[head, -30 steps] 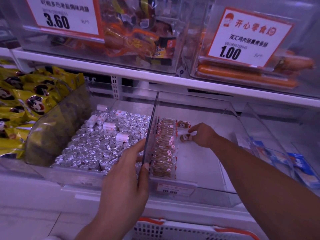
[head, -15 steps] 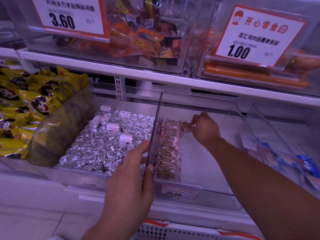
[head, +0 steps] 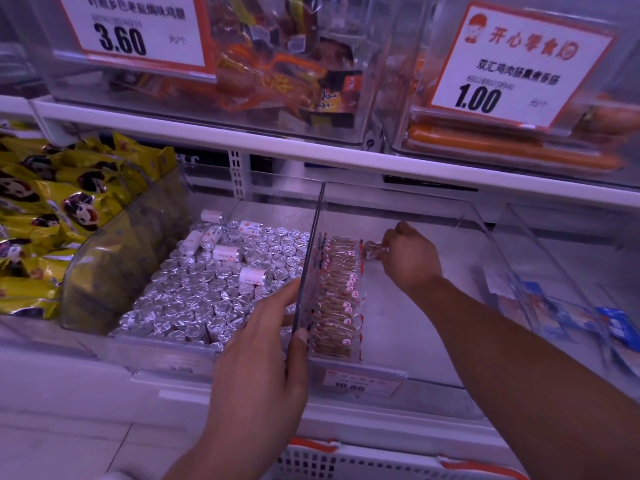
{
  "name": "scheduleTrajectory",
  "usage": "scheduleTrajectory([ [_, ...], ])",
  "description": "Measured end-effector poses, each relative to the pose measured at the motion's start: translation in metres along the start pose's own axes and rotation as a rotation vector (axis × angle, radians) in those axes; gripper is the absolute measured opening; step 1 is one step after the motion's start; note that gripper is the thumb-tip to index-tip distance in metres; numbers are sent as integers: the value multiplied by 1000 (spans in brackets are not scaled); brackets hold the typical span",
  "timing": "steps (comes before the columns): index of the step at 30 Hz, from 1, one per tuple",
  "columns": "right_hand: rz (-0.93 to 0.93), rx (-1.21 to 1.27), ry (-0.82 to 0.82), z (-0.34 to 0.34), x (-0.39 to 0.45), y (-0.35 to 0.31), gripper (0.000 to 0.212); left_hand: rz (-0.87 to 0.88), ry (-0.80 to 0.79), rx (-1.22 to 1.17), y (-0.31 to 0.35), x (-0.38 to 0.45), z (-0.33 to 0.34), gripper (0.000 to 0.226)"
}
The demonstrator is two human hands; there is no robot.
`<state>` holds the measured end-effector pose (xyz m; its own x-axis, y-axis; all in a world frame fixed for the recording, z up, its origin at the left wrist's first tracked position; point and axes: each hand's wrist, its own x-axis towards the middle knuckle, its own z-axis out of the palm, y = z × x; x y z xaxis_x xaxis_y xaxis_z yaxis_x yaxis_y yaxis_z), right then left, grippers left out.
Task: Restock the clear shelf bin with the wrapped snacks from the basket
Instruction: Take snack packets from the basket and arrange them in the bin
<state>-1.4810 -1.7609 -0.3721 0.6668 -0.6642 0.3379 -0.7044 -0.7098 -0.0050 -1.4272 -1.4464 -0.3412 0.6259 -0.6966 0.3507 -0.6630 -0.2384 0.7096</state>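
A clear shelf bin [head: 408, 317] sits on the lower shelf, mostly bare inside. A row of brown wrapped snacks [head: 337, 299] stands packed along its left wall. My right hand [head: 410, 259] reaches deep into the bin and pinches one wrapped snack [head: 372, 250] at the far end of that row. My left hand [head: 263, 362] grips the bin's left wall [head: 310, 258], thumb on the inner side and fingers on the outer. The white basket [head: 346, 462] with orange trim shows only its rim at the bottom edge.
Left of the bin, another clear bin [head: 221, 289] holds several silver foil rolls. Yellow panda packets [head: 52, 216] fill the far left. Blue packets [head: 568, 317] lie in the bin to the right. Upper shelf bins [head: 311, 81] with price cards overhang closely.
My right hand moved from the bin's middle up to the far end of the snack row, carrying the snack with it. My left hand kept its grip on the wall.
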Motion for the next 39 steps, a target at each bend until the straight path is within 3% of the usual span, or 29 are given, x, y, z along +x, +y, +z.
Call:
scheduleTrajectory([
  [19,-1,40,-13,-15,-1,4,35,42,4,-26,-4,0,0,60],
  [22,106,307,25,-55,-11,-10,26,87,23,-14,-2,-3,-1,58],
  [24,135,634,163,-91,-51,-19,10,155,71,7,2,-6,-3,54],
  [26,6,834,374,-116,-128,-26,11,313,162,60,8,-15,0,51],
  [27,-92,852,400,-120,-176,-29,11,422,191,67,10,-24,4,48],
  [29,-263,797,209,-100,-271,-25,12,615,96,37,6,-52,22,39],
  [31,-312,570,-306,-52,-345,-10,20,686,-218,83,-14,-94,45,33],
  [33,-164,332,-886,5,-387,17,44,536,-645,267,-51,-141,72,30],
  [34,-114,307,-1051,29,-401,32,54,430,-858,406,-72,-163,84,34],
  [36,-35,352,-1159,69,-418,53,60,231,-1149,612,-112,-198,104,49],
  [39,142,284,-1145,109,-444,54,73,-48,-1148,650,-143,-231,134,58],
])
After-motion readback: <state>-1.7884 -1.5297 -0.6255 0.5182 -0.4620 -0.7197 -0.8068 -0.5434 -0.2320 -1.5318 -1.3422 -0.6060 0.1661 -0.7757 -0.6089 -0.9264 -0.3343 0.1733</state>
